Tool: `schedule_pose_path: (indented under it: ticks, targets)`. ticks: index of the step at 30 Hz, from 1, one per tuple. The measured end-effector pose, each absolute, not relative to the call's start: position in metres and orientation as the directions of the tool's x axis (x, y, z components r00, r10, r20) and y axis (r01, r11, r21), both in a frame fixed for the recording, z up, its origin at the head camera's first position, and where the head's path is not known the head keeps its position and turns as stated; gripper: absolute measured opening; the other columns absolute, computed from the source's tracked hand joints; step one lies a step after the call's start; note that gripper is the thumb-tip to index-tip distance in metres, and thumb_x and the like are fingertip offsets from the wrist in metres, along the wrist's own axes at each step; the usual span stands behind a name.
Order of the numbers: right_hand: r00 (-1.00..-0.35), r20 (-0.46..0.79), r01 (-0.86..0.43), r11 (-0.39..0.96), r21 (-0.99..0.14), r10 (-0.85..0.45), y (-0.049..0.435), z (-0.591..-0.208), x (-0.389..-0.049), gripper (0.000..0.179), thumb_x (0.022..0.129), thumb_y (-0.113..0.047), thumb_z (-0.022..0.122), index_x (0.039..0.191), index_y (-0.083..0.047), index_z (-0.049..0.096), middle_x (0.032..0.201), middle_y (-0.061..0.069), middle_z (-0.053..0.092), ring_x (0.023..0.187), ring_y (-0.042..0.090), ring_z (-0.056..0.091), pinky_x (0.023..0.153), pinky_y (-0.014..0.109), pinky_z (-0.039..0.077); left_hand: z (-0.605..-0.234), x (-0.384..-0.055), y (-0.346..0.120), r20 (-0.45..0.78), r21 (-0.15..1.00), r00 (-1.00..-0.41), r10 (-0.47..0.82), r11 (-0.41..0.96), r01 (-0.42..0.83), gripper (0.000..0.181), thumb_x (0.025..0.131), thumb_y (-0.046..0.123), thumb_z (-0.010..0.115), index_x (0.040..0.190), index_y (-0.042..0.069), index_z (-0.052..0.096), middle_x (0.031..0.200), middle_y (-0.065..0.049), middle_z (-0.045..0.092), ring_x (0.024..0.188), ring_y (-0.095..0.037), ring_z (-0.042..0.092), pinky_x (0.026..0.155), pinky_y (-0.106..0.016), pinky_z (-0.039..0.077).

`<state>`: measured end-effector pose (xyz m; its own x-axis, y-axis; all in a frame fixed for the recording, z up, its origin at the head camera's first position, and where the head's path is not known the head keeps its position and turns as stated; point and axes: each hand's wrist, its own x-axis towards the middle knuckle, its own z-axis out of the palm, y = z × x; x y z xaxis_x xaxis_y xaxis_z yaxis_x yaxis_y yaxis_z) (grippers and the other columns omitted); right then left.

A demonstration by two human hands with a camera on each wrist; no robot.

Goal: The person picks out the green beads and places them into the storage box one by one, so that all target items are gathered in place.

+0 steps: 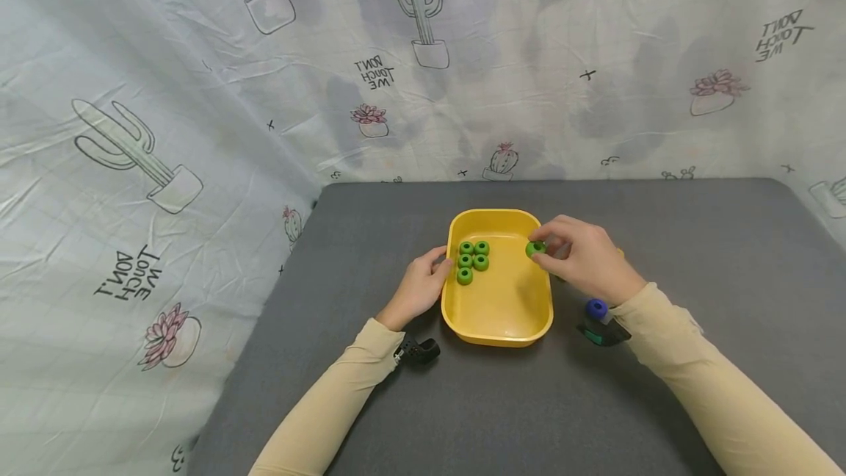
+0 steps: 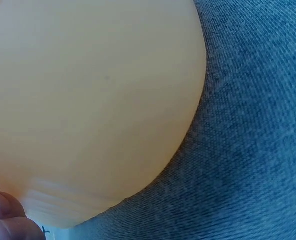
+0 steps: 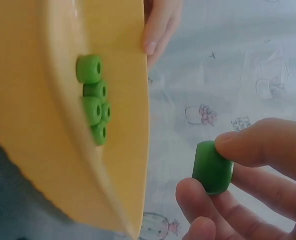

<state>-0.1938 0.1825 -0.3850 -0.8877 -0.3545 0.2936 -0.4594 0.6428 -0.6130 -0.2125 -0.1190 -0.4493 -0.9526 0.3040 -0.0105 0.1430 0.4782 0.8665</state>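
Note:
A yellow tray stands on the dark grey table. Inside, along its left side, several green beads sit close together with their holes facing up. My left hand rests against the outside of the tray's left wall, fingertips right at the rim. In the left wrist view, part of its fingers shows beside the tray's outer wall. My right hand pinches one green bead between thumb and fingers. In the head view this hand is above the tray's right rim, with the bead at its inner edge.
A blue bead lies right of the tray, beside the black wrist device under my right forearm. A small yellow piece peeks out behind my right hand. A patterned curtain hangs behind the table's far edge.

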Motion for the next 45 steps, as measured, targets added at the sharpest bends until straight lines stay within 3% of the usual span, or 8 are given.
schedule_pose_path:
  ticks: [5, 15, 22, 30, 38, 45]
  targets:
    - [-0.884, 0.275, -0.464, 0.639, -0.614, -0.378, 0.173, -0.381, -0.199, 0.022, 0.091, -0.011, 0.081, 0.113, -0.010, 0.076, 0.104, 0.005, 0.070, 0.082, 0.017, 0.066, 0.068, 0.030, 0.055, -0.449, -0.213, -0.118, -0.004, 0.865, -0.952, 0.306, 0.478, 0.150, 0.048, 0.113, 0.024, 0.047, 0.155, 0.001, 0.046, 0.084, -0.015, 0.070, 0.067, -0.013, 0.063, 0.062, -0.025, 0.048]
    - [-0.884, 0.216, -0.452, 0.636, -0.625, -0.415, 0.147, -0.385, -0.213, 0.023, 0.092, -0.013, 0.081, 0.114, -0.008, 0.076, 0.110, 0.007, 0.073, 0.087, 0.020, 0.068, 0.073, 0.036, 0.056, -0.450, -0.214, -0.120, 0.003, 0.864, -0.951, 0.309, 0.478, 0.158, 0.049, 0.113, 0.023, 0.047, 0.155, -0.001, 0.044, 0.100, -0.017, 0.075, 0.082, -0.017, 0.072, 0.068, -0.025, 0.053]
    - [-0.880, 0.147, -0.433, 0.635, -0.640, -0.451, 0.129, -0.393, -0.223, 0.026, 0.092, -0.015, 0.081, 0.116, -0.005, 0.076, 0.111, 0.008, 0.074, 0.085, 0.020, 0.067, 0.075, 0.037, 0.056, -0.449, -0.213, -0.119, -0.007, 0.860, -0.953, 0.304, 0.488, 0.149, 0.048, 0.113, 0.023, 0.047, 0.155, -0.001, 0.046, 0.077, -0.011, 0.065, 0.061, -0.012, 0.057, 0.058, -0.024, 0.045]
    - [-0.869, 0.128, -0.439, 0.623, -0.648, -0.478, 0.114, -0.399, -0.231, 0.023, 0.090, -0.011, 0.082, 0.112, -0.005, 0.076, 0.107, 0.008, 0.074, 0.087, 0.023, 0.068, 0.080, 0.041, 0.057, -0.449, -0.213, -0.119, 0.001, 0.866, -0.953, 0.301, 0.476, 0.152, 0.048, 0.112, 0.022, 0.048, 0.153, -0.002, 0.047, 0.088, -0.015, 0.072, 0.072, -0.012, 0.064, 0.064, -0.024, 0.049]
    - [-0.872, 0.077, -0.419, 0.655, -0.629, -0.484, 0.101, -0.403, -0.239, 0.023, 0.089, -0.012, 0.084, 0.109, -0.004, 0.077, 0.101, 0.008, 0.073, 0.084, 0.019, 0.068, 0.082, 0.039, 0.059, -0.450, -0.213, -0.120, 0.001, 0.867, -0.952, 0.307, 0.474, 0.154, 0.047, 0.113, 0.021, 0.047, 0.153, -0.002, 0.047, 0.069, -0.004, 0.056, 0.055, -0.010, 0.050, 0.054, -0.023, 0.041]
    - [-0.865, 0.060, -0.431, 0.676, -0.597, -0.498, 0.097, -0.410, -0.242, 0.018, 0.087, -0.009, 0.083, 0.103, -0.004, 0.076, 0.098, 0.009, 0.073, 0.085, 0.021, 0.067, 0.084, 0.040, 0.059, -0.449, -0.213, -0.119, -0.005, 0.873, -0.952, 0.305, 0.465, 0.144, 0.046, 0.112, 0.019, 0.047, 0.153, -0.001, 0.048, 0.076, -0.012, 0.065, 0.060, -0.011, 0.055, 0.057, -0.023, 0.044]
